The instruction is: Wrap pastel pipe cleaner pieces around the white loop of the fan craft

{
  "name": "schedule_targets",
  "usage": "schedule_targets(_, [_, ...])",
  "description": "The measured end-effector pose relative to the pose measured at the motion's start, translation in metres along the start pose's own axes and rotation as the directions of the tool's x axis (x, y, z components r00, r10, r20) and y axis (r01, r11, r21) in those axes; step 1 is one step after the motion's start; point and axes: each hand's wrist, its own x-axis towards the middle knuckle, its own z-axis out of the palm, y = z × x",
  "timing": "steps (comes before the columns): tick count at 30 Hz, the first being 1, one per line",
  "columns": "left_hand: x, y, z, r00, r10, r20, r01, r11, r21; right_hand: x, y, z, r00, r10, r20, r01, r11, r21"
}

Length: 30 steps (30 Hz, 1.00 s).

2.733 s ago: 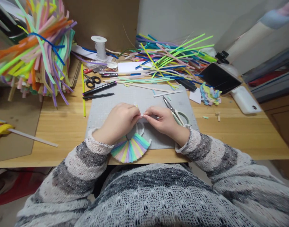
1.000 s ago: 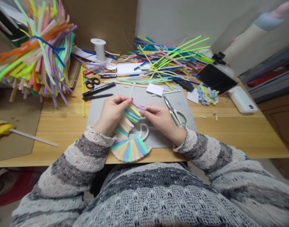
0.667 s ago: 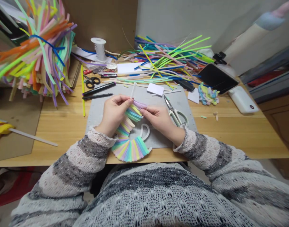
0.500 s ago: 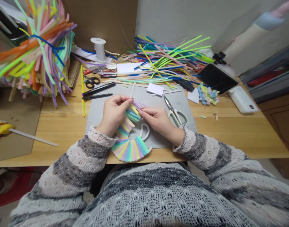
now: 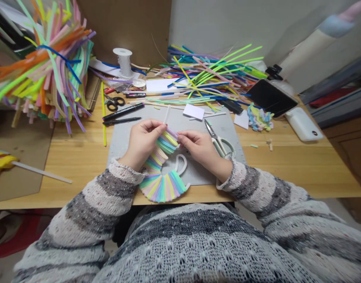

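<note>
A curved band of pastel pipe cleaners (image 5: 163, 188), wrapped side by side in stripes, lies near the table's front edge. My left hand (image 5: 145, 142) pinches its upper end, where a bare white pipe cleaner (image 5: 167, 114) sticks up beyond the fingers. At the band's right side, my right hand (image 5: 199, 148) is closed with thumb and forefinger together at the end of a purple pipe cleaner (image 5: 172, 133). A white loop (image 5: 185, 165) stands off the lower part of the band. Under everything is a grey mat (image 5: 121, 137).
White-handled scissors (image 5: 223, 144) lie right of my right hand. Behind are a pile of pipe cleaners (image 5: 204, 78), a wire spool (image 5: 124, 63), black scissors (image 5: 115, 103) and markers (image 5: 124, 111). A pipe-cleaner bundle (image 5: 50, 63) and a yellow glue gun (image 5: 0, 161) are left, a phone (image 5: 271, 98) right.
My right hand has shifted slightly right, and the purple strand now lies shorter and closer along the band. The left hand stays in place.
</note>
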Motion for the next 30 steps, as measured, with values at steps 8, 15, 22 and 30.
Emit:
schedule_targets(8, [0.0007,-0.0022,-0.0008,1.000,-0.002,-0.001,0.002,1.000,0.003,-0.0016,-0.0041,0.0025,0.996,0.071,0.047,-0.072,0.997,0.018])
schedule_targets(15, [-0.0006,-0.0015,0.0005,1.000,0.003,-0.026,-0.002,0.999,0.041,-0.0004,-0.0010,0.0037,0.995,0.090,0.044,-0.092,0.995,0.043])
schedule_targets(22, [0.0005,-0.0008,-0.0010,1.000,0.004,0.023,-0.006,0.998,0.067,0.0003,-0.0016,0.0009,0.995,0.020,0.094,-0.010,0.993,-0.114])
schedule_targets(30, [-0.0029,-0.0055,0.0033,0.982,-0.032,0.186,0.012,0.994,0.107,0.0009,-0.0056,0.0030,0.996,-0.055,0.068,0.066,0.985,-0.162])
